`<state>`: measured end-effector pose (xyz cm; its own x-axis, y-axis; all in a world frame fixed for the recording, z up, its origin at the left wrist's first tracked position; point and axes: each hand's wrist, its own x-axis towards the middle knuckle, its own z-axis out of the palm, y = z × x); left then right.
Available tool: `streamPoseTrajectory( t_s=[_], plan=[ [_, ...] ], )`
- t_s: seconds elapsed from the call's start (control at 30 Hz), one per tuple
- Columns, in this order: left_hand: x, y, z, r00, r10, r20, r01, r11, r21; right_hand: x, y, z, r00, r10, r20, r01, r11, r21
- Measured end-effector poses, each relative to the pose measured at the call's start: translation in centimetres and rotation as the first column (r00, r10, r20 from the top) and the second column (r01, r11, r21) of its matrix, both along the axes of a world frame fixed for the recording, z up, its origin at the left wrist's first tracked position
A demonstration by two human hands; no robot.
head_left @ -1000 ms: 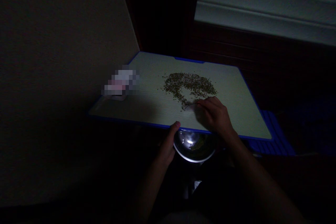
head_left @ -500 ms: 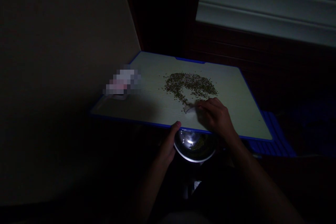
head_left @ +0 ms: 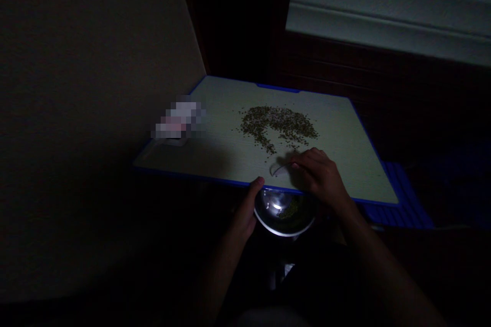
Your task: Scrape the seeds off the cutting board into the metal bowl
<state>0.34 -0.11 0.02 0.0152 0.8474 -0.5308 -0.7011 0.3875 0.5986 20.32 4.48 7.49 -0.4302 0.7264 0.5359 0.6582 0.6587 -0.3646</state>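
A pale table top with a blue rim (head_left: pixel 215 150) carries a scattered patch of small green-brown grains (head_left: pixel 278 125). My right hand (head_left: pixel 320 176) is closed in a pinch on a small pale spoon-like scoop (head_left: pixel 276 168), which rests on the table just short of the grains. My left hand (head_left: pixel 245 212) grips the left rim of a shiny metal bowl (head_left: pixel 282 214) held under the table's near edge. A small heap of the same grains lies inside the bowl.
A blurred pink and white object (head_left: pixel 177 121) sits at the table's left side beside a plain wall (head_left: pixel 88 87). A blue ribbed item (head_left: pixel 399 194) lies past the right corner. Everything below the table edge is dark.
My right hand has drawn the scoop toward me, away from the lower tip of the grain patch. My left hand and the bowl have stayed put.
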Motion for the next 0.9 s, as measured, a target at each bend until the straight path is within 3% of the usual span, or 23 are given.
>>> streamPoseTrajectory(
  t_s=[0.33,0.77,0.9],
  plan=[
    [-0.1,0.1,-1.0,0.999,-0.052,0.002,0.052,0.998,-0.025,0.0,-1.5,0.4,0.998,0.029,-0.048,-0.033,0.996,-0.083],
    [-0.1,0.0,-0.4,0.997,-0.073,0.001,0.073,0.997,-0.031,0.3,-2.0,0.6,0.990,0.021,-0.141,-0.052,0.974,-0.222],
    [0.0,0.1,-0.4,1.000,-0.032,-0.001,0.032,0.999,-0.003,0.4,-1.6,0.3,0.970,-0.068,-0.234,0.016,0.976,-0.217]
  ],
)
